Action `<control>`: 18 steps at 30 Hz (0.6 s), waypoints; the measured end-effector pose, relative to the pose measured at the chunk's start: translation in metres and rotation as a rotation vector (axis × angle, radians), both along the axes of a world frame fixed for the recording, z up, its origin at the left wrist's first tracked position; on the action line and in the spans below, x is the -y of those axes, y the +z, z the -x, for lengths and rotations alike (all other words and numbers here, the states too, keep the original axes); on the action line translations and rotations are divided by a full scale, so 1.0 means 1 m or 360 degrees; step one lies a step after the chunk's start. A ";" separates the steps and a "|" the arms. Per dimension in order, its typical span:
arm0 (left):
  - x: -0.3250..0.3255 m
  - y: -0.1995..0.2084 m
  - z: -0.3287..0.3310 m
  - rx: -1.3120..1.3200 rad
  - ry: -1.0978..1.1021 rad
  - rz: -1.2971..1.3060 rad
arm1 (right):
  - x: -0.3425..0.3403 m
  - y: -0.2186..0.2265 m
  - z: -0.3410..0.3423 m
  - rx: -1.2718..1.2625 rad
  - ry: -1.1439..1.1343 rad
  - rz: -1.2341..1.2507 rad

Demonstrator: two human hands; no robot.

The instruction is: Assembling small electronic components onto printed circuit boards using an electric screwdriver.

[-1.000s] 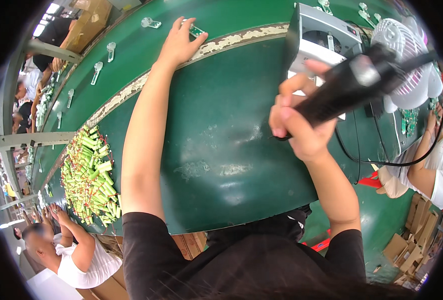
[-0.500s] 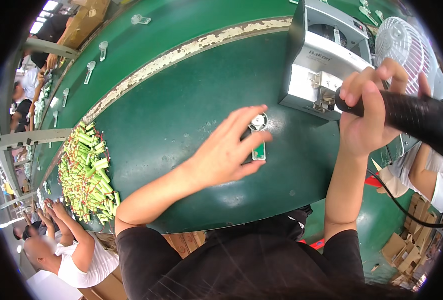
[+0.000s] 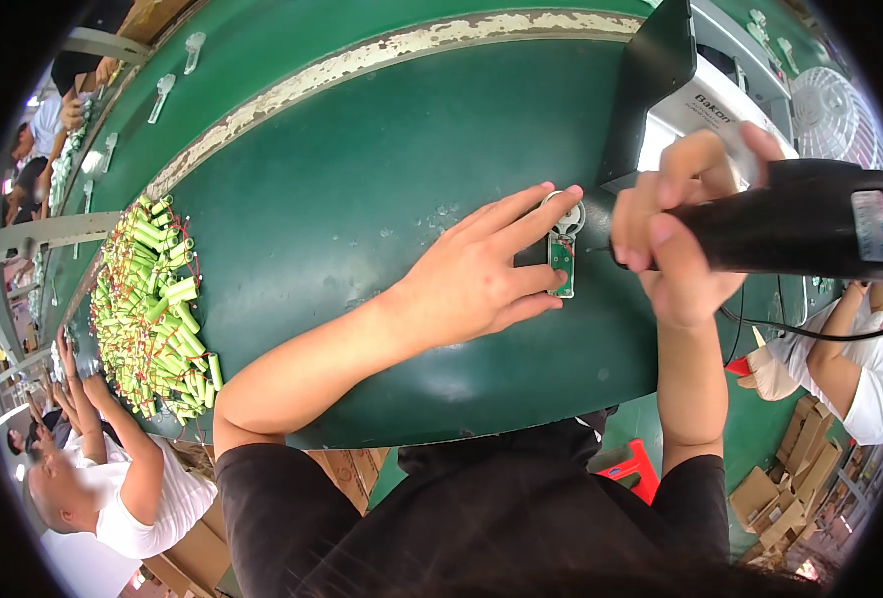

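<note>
On the green bench lies a small handheld-fan housing (image 3: 563, 254), a clear shell with a round ring at the far end and a green circuit board in its handle. My left hand (image 3: 476, 264) steadies it, two fingers at the ring and the thumb and another finger on the handle end. My right hand (image 3: 686, 229) is closed around a black electric screwdriver (image 3: 780, 229), held nearly level. Its thin bit points left, just right of the housing and apart from it.
A grey-and-black screw feeder (image 3: 686, 110) stands at the back right, near a white fan (image 3: 840, 120). Green battery cells with red wires (image 3: 152, 309) are heaped at the left. Beyond a worn strip (image 3: 361, 65), more clear housings (image 3: 162, 98) lie. Co-workers sit on both sides.
My right hand has brought the screwdriver from the screw feeder left and nearer to the housing. My left hand has settled onto the housing. The view has shifted a little.
</note>
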State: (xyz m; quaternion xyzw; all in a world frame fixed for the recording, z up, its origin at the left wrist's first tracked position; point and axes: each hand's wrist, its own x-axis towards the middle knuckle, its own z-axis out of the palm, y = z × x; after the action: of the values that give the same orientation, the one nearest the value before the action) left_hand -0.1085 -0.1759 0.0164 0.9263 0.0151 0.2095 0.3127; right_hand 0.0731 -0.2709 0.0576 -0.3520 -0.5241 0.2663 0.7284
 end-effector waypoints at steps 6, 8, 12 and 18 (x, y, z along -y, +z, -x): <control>0.003 -0.001 0.000 0.0006 0.0010 0.0025 | -0.001 -0.015 0.001 0.0301 -0.0016 0.0009; 0.002 -0.001 -0.001 0.0011 0.0009 0.0023 | -0.002 -0.016 0.002 0.0353 -0.0040 0.0009; 0.003 -0.002 0.000 0.0019 0.0012 0.0024 | -0.003 -0.019 0.001 0.0422 -0.0046 0.0017; 0.001 0.000 -0.001 0.0019 -0.0002 0.0008 | -0.005 -0.024 0.001 0.0485 0.0020 -0.0007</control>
State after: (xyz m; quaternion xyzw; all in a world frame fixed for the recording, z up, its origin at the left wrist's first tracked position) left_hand -0.1079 -0.1768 0.0160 0.9243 0.0133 0.2149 0.3151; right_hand 0.0722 -0.2656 0.0333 -0.3834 -0.6313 0.2132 0.6395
